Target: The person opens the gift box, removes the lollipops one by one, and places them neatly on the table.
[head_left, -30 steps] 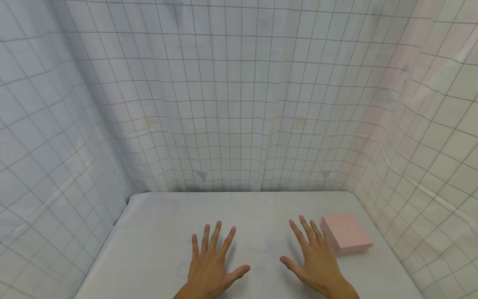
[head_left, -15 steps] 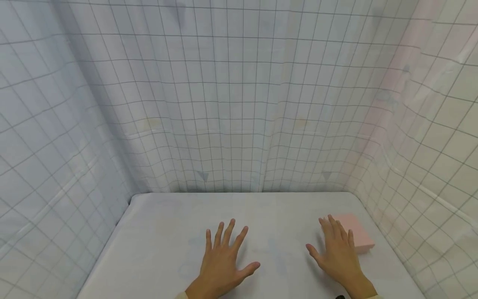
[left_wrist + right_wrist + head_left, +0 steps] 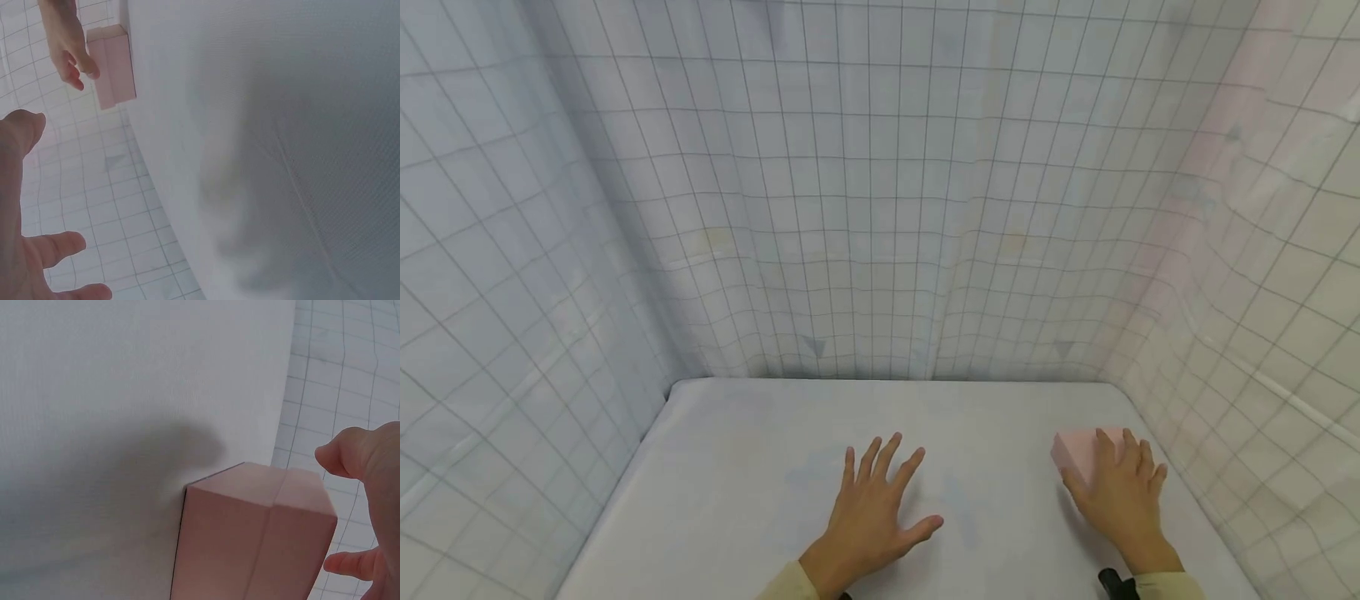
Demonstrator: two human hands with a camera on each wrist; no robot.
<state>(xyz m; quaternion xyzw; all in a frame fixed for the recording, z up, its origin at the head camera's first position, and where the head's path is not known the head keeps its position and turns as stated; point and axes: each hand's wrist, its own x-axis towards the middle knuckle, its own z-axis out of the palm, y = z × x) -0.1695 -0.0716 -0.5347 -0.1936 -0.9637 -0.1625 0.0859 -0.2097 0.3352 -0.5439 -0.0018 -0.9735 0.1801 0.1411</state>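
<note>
Right hand (image 3: 1123,502) gripping nothing, fingers apart and lightly bent, hovering just above pink box (image 3: 1077,454). Left hand (image 3: 868,518) also holding nothing, 4 fingers and thumb splaying wide over white table (image 3: 722,500), well apart from box. Box resting near table's right edge, seam running along its side. Grid-patterned cloth (image 3: 880,200) hanging behind table and along 2 sides.
</note>
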